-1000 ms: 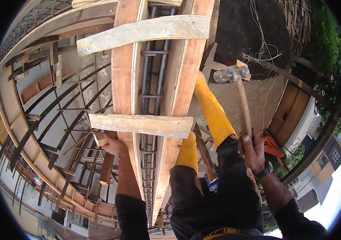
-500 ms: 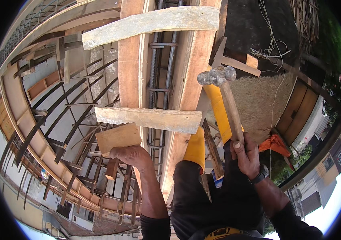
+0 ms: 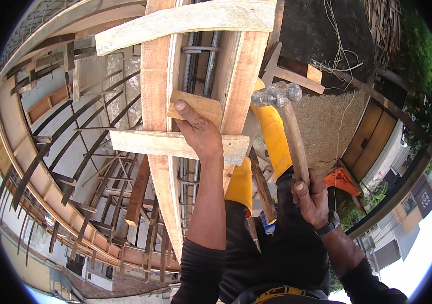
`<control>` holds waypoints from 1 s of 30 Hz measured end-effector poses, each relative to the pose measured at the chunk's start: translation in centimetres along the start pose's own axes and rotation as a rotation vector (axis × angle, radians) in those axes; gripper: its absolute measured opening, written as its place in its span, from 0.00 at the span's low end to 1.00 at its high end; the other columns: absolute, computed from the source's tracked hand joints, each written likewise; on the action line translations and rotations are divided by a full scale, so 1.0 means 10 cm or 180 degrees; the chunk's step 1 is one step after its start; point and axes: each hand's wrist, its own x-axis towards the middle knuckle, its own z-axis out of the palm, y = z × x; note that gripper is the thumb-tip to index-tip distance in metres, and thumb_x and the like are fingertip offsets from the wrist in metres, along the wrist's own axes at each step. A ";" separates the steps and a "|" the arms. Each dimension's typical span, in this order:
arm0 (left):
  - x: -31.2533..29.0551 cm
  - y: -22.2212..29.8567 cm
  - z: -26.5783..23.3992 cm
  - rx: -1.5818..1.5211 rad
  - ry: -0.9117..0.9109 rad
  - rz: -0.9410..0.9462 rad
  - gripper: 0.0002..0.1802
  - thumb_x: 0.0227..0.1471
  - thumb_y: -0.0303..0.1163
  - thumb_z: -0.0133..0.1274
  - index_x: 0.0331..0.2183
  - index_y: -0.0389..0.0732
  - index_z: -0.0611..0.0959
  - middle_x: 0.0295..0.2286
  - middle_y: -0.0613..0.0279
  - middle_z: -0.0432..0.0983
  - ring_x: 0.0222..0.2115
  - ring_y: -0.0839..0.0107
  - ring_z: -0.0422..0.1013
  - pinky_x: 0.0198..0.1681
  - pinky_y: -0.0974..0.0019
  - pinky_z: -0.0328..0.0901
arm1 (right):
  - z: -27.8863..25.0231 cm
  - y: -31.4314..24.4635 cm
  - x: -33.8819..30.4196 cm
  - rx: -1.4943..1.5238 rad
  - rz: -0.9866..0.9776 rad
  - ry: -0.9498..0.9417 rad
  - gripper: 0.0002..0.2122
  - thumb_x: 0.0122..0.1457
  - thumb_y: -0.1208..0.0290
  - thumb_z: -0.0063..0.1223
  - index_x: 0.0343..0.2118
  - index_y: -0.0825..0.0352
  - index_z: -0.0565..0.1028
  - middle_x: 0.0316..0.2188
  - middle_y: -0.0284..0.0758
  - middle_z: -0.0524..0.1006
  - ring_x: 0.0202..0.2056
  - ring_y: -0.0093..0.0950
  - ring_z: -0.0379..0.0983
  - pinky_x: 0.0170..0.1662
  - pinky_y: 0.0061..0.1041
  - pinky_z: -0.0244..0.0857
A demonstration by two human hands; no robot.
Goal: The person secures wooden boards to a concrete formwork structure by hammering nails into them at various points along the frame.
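Observation:
My left hand (image 3: 199,133) grips a short wooden block (image 3: 203,107) over the gap of a long timber formwork (image 3: 156,86), thumb on its near face. The wrist passes above a pale cross slat (image 3: 147,143) nailed or laid over both form sides. My right hand (image 3: 311,198) is closed round the wooden handle of a hammer (image 3: 293,133), its worn metal head (image 3: 278,95) raised to the right of the formwork. Steel reinforcing bars (image 3: 211,63) run inside the form. Whether the block touches the form boards I cannot tell.
A second pale slat (image 3: 190,21) crosses the form farther off. My legs, in yellow boots (image 3: 272,133), are right of the form. At left, timber props and beams (image 3: 137,195) stand over a drop. Loose wire (image 3: 345,66) hangs at the right.
My left hand has carried the wooden block rightward and away from me, from the form's left side to over its gap. The hammer stays almost where it was; the view shifted slightly.

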 end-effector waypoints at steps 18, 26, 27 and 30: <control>0.01 -0.08 0.26 -0.1921 0.0224 -0.0134 0.27 0.59 0.39 0.57 0.48 0.30 0.66 0.38 0.55 0.73 0.38 0.70 0.70 0.45 0.67 0.66 | 0.03 -1.11 0.54 -0.1766 -0.1031 -0.0947 0.23 0.68 0.53 0.45 0.45 0.75 0.71 0.20 0.35 0.74 0.20 0.25 0.71 0.26 0.26 0.64; 0.00 -0.09 0.29 -0.1838 0.0288 -0.0268 0.29 0.55 0.44 0.60 0.44 0.31 0.67 0.38 0.50 0.75 0.40 0.65 0.73 0.47 0.63 0.67 | 0.44 -1.91 0.71 -0.2663 -0.1535 -0.1546 0.18 0.69 0.59 0.44 0.44 0.74 0.70 0.18 0.39 0.70 0.20 0.34 0.70 0.26 0.33 0.62; -0.01 -0.04 0.27 -0.1756 0.0279 -0.0346 0.30 0.54 0.44 0.60 0.44 0.30 0.67 0.38 0.49 0.75 0.40 0.64 0.73 0.47 0.63 0.67 | 0.55 -2.12 0.71 -0.2934 -0.1447 -0.1585 0.18 0.70 0.59 0.43 0.42 0.74 0.70 0.17 0.40 0.69 0.20 0.36 0.70 0.26 0.34 0.62; -0.02 -0.01 0.21 -0.1581 0.0280 -0.0450 0.31 0.53 0.45 0.61 0.44 0.30 0.67 0.38 0.47 0.76 0.39 0.61 0.74 0.47 0.61 0.67 | 0.67 -2.53 0.96 -0.3867 -0.1601 -0.1973 0.18 0.71 0.58 0.41 0.38 0.73 0.70 0.16 0.42 0.67 0.19 0.40 0.69 0.26 0.37 0.61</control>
